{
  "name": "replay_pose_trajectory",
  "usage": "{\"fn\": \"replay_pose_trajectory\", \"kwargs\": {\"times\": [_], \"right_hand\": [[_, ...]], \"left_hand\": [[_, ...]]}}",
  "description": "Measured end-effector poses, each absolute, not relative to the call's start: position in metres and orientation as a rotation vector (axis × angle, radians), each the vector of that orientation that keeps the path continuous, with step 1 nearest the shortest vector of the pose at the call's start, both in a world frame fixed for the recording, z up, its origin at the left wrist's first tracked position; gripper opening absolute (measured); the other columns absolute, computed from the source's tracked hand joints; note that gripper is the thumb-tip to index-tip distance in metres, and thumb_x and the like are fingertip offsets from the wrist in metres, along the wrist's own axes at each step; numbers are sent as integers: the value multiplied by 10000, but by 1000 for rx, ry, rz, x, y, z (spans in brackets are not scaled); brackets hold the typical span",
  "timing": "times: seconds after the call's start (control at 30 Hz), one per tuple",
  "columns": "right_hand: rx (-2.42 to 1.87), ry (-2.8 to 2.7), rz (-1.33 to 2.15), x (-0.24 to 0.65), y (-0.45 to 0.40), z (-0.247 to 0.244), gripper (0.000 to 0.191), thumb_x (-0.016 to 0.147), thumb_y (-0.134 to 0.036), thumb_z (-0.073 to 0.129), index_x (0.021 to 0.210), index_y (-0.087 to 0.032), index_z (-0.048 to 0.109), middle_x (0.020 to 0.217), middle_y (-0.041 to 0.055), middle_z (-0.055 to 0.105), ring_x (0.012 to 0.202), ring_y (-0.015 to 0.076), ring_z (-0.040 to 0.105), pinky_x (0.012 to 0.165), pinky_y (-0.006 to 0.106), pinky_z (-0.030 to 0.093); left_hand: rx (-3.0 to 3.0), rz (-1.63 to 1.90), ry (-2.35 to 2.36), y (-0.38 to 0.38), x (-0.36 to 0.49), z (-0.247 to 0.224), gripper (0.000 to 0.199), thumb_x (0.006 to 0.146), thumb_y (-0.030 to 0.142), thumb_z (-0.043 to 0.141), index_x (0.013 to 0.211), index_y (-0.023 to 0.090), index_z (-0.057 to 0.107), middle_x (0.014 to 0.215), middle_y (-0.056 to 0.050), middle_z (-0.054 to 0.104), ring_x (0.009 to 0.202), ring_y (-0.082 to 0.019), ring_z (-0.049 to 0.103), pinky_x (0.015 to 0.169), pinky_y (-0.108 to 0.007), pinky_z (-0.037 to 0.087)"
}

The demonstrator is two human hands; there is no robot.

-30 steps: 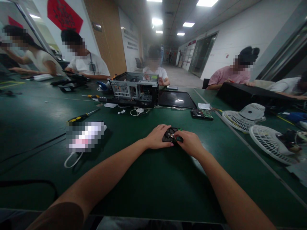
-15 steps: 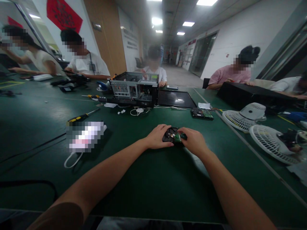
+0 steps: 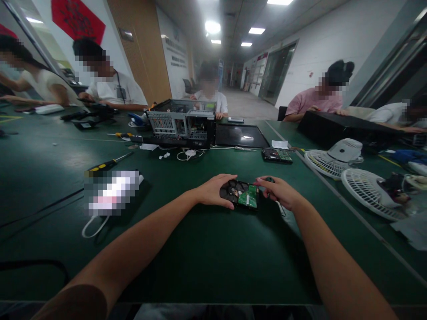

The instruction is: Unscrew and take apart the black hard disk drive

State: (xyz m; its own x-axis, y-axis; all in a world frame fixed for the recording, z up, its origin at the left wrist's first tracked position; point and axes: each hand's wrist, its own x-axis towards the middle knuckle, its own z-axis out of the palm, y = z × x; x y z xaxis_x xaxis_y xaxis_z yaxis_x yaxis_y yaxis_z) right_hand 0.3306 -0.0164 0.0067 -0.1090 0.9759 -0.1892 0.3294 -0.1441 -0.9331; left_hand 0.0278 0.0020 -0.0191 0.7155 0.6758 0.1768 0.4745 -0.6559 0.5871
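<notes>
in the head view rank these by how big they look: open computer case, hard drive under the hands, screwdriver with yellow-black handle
1. open computer case
2. screwdriver
3. hard drive, though nearer and partly covered by the left hand

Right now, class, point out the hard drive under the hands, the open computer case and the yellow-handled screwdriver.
hard drive (image 3: 247, 196), head view, on its green circuit board.
open computer case (image 3: 182, 124), head view, on its perforated rear panel.
yellow-handled screwdriver (image 3: 102, 166), head view, on its handle.

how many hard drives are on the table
2: one hard drive between the person's left hand and right hand, another drive farther back right of the computer case. Others may be hidden.
</notes>
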Motion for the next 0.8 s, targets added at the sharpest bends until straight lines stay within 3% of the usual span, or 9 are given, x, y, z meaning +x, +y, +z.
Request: {"fn": "replay_pose_trajectory", "kwargs": {"times": [0.13, 0.3, 0.47, 0.53, 0.67, 0.8], "right_hand": [[-1471, -1395, 1372, 332, -14, 3, 338, 852, -463, 736, 1042, -186, 697, 1138, 120, 740, 552, 91, 531, 352, 199, 286], [-1610, -1327, 1288, 343, -11, 4, 304, 870, -427, 733, 993, -160, 657, 1004, 114, 742, 505, 65, 472, 371, 175, 284], [-1681, -1353, 1253, 347, -13, 8, 277, 853, -387, 742, 954, -145, 650, 898, 112, 757, 484, 66, 449, 387, 177, 271], [-1679, -1395, 1258, 345, -14, 8, 272, 847, -386, 743, 924, -145, 645, 872, 109, 762, 479, 64, 448, 397, 176, 284], [-1635, -1481, 1343, 334, -20, 10, 300, 855, -418, 734, 934, -140, 651, 849, 118, 770, 471, 66, 463, 388, 170, 270], [-1522, -1486, 1557, 321, -28, 14, 366, 841, -453, 757, 1008, -148, 642, 921, 153, 786, 545, 107, 594, 368, 160, 255]], "left_hand": [[2425, 583, 972, 3, 31, -24, 1188, 645, 718, 839, 1608, 269, 308, 1619, -130, 383, 1519, -354, 319, 1243, -521, 293], [2414, 738, 1439, 2, 39, -29, 1131, 672, 745, 800, 1553, 180, 372, 1532, -184, 462, 1426, -393, 416, 1165, -545, 376], [2294, 703, 1701, -10, 53, -25, 536, 968, 484, 580, 1410, 191, 496, 1167, -137, 698, 1103, -310, 662, 910, -426, 530], [2222, 663, 1649, -15, 58, -21, 441, 1026, 475, 464, 1379, 215, 510, 1077, -115, 732, 984, -288, 708, 819, -395, 539], [2079, 689, 1442, -21, 64, -14, 639, 1006, 676, 400, 1440, 209, 445, 1109, -132, 742, 952, -293, 730, 779, -389, 551], [2071, 727, 1401, -21, 62, -14, 943, 872, 810, 529, 1543, 179, 329, 1365, -206, 623, 1179, -362, 656, 949, -473, 536]]}}
